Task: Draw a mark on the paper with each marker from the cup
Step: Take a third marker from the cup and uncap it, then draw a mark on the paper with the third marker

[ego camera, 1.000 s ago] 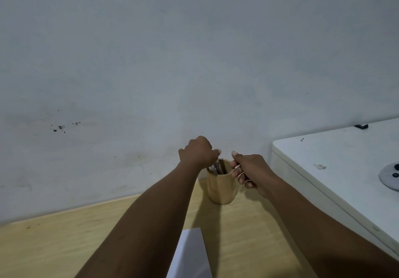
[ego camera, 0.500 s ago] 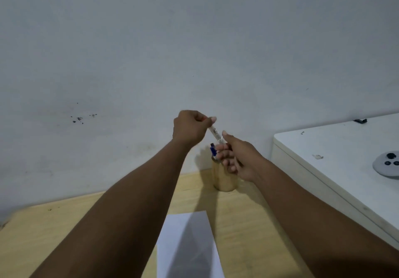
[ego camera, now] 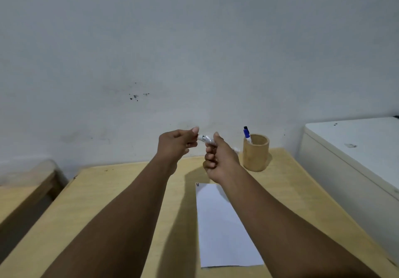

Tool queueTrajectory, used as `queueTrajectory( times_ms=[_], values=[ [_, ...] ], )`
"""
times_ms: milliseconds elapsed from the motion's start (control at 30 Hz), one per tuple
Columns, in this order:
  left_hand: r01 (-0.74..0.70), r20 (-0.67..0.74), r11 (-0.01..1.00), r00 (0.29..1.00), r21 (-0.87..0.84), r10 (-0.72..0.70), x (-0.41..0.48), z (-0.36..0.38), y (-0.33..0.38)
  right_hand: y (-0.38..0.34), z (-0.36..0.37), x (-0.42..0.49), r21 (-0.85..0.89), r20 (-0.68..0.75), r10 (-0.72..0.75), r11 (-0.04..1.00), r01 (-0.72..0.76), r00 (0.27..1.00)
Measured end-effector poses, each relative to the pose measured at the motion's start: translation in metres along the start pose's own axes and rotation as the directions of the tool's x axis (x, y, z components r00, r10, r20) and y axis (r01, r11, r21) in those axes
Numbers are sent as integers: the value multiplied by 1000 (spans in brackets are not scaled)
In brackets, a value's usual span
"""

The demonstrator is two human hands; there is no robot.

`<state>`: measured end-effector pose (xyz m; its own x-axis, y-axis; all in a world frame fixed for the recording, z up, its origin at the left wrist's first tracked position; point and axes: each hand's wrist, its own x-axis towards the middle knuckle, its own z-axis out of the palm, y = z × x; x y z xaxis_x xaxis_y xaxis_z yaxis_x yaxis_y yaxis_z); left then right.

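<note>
Both my hands hold one white marker (ego camera: 205,138) in the air above the wooden table (ego camera: 121,191). My left hand (ego camera: 176,144) pinches its left end, and my right hand (ego camera: 218,159) is wrapped around its barrel. To the right stands a wooden cup (ego camera: 256,152) with a blue marker (ego camera: 247,135) sticking out of it. A white sheet of paper (ego camera: 222,228) lies on the table below my right forearm. Two short dark strokes (ego camera: 197,184) mark its top left corner.
A white cabinet or appliance top (ego camera: 358,146) stands to the right of the table, higher than it. A second wooden surface (ego camera: 23,191) sits lower at the left. A pale wall rises right behind the table.
Both hands lifted the white marker out of the cup and carried it left, away from the cup. The view shifted, so the cup now lies to the right of the hands.
</note>
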<state>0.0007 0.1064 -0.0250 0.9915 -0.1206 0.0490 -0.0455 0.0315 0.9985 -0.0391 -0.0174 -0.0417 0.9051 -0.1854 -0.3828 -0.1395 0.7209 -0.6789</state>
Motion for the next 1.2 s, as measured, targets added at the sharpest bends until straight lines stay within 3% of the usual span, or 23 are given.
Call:
queueTrajectory(
  times_ms=[267,400,433,500,567,667,833,933,1200],
  values=[
    [44,-147,983,987,-178,-71,-10,-20,-36,14,-1,3,-113,181,-124,983,146,976],
    [104,-202,967,967,-232,-153,-7,-25,-48,7,-13,6,-113,178,-140,980,162,974],
    [100,-223,978,965,-181,-140,-6,-30,-54,3,-17,8,-110,161,-145,980,164,976],
    [54,-217,994,976,94,-32,-4,-39,-69,-6,-26,10,-120,135,-150,979,167,979],
    [-2,-140,908,988,419,67,-7,-44,-85,-12,-36,13,-156,132,-143,974,164,981],
    [-39,-30,779,997,625,74,-13,-43,-102,-14,-46,18,-279,125,-154,943,184,980],
    [-43,-4,683,998,729,67,-26,-36,-111,-4,-60,27,-541,131,-250,793,280,959],
    [-92,41,637,995,765,93,-26,-36,-109,1,-62,30,-597,143,-264,746,296,954],
    [-114,63,699,993,706,98,-27,-38,-134,33,-74,39,-632,175,-179,734,250,968]
  ],
)
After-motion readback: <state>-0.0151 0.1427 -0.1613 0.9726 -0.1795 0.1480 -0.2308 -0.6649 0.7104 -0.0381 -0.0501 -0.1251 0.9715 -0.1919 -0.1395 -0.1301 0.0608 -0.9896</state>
